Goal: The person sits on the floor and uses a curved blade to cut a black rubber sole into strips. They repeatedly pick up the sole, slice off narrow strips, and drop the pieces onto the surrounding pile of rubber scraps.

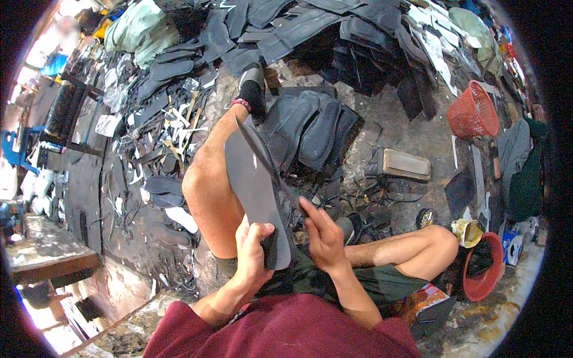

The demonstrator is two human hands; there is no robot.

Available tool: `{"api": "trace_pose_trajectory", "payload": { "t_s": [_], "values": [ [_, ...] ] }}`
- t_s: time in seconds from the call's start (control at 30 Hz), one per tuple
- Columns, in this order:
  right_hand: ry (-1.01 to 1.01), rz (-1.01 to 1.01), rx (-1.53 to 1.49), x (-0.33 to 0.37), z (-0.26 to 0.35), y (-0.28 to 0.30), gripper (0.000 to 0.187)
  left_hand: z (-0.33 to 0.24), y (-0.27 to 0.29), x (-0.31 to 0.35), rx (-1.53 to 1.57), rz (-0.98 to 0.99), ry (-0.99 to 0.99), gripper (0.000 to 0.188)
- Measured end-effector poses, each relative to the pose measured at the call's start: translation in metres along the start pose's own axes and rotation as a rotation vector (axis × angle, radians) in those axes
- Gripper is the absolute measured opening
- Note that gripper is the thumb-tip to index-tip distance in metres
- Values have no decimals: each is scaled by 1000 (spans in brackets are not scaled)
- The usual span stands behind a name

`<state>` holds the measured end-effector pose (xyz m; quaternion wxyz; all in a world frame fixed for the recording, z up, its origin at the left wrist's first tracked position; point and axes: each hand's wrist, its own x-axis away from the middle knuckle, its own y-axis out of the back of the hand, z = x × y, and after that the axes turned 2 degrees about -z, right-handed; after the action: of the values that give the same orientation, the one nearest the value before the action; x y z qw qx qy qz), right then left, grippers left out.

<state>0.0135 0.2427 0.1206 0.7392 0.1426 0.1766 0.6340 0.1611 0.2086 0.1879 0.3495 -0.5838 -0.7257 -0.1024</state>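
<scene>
A grey shoe sole [250, 173] with a dark edge stands tilted in front of me, leaning by my raised left knee. My left hand [253, 246] is closed around its lower end, the thumb pressed on the grey face. Along the sole's right edge runs a thin dark strip [276, 170], partly loose at the top. My right hand [325, 237] is beside that edge, its fingers curled and the index finger stretched toward the strip. Whatever the right fingers hold is hidden. Past the sole, several black moulded soles [319, 128] lie stacked on the floor.
Black sheets and soles [298, 30] heap at the back. Offcuts [179, 131] litter the left floor. To the right are a pale rectangular block [406, 164], a red plastic basket [473, 110] and a red tub [484, 268]. A low ledge [57, 267] stands at left.
</scene>
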Motion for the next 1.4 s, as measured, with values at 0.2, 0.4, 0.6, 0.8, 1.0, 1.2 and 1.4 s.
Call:
{"api": "trace_pose_trajectory", "payload": {
  "t_s": [0.2,0.4,0.6,0.8,1.0,1.2,1.4],
  "values": [
    [141,59,-100,-98,23,-1,36,18,20,-5,-174,141,-104,43],
    [97,243,-422,-75,67,17,38,-13,41,-12,-68,331,-230,51],
    [136,217,-56,27,30,46,46,-52,45,-5,87,446,33,37],
    [159,274,39,62,18,104,42,-49,49,18,-152,430,144,38],
    [177,548,141,3,65,137,50,-41,27,34,-425,672,51,25],
    [246,625,42,-25,62,127,47,-24,16,30,-585,868,-8,42],
    [9,127,-210,14,55,124,42,-3,33,0,-1,969,-73,102]
  ]
}}
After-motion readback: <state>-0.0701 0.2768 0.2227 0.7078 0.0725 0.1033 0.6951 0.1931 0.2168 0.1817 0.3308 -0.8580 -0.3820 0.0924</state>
